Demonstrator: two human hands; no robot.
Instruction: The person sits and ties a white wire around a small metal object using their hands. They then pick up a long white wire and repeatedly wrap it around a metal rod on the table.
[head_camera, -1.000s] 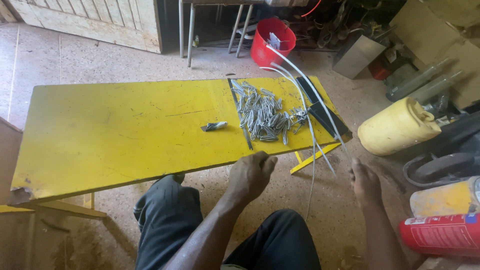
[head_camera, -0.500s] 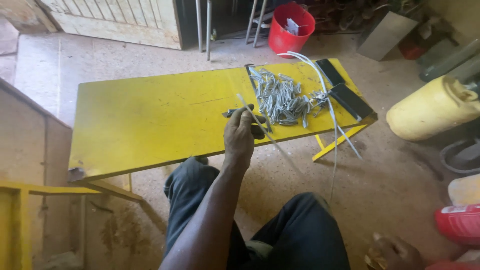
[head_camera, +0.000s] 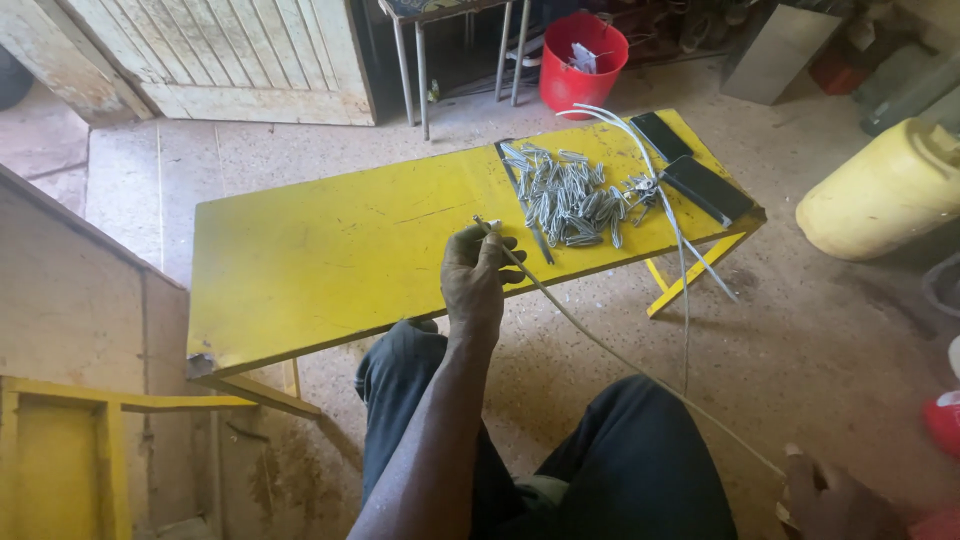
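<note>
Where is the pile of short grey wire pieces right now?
In the head view, the pile of wire pieces lies on the right half of the yellow table, left of two dark flat slabs, beyond the left hand.

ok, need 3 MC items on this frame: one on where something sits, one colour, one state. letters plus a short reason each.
1. Where does the pile of short grey wire pieces lie?
A. On the floor by the jerrycan
B. On the right part of the yellow table
C. In the person's lap

2. What colour is the bucket beyond the table?
A. Blue
B. White
C. Red

3. How does the left hand stand with the long pale cable?
A. Closed around one end of it, above the table edge
B. Flat on the table, apart from it
C. Resting on the knee

Key:
1 B: the pieces lie heaped on the tabletop, next to two dark flat slabs.
2 C: the bucket's wall and rim are red.
3 A: the fingers wrap the cable near its tip, and it runs down to the right hand at the frame's lower corner.
</note>
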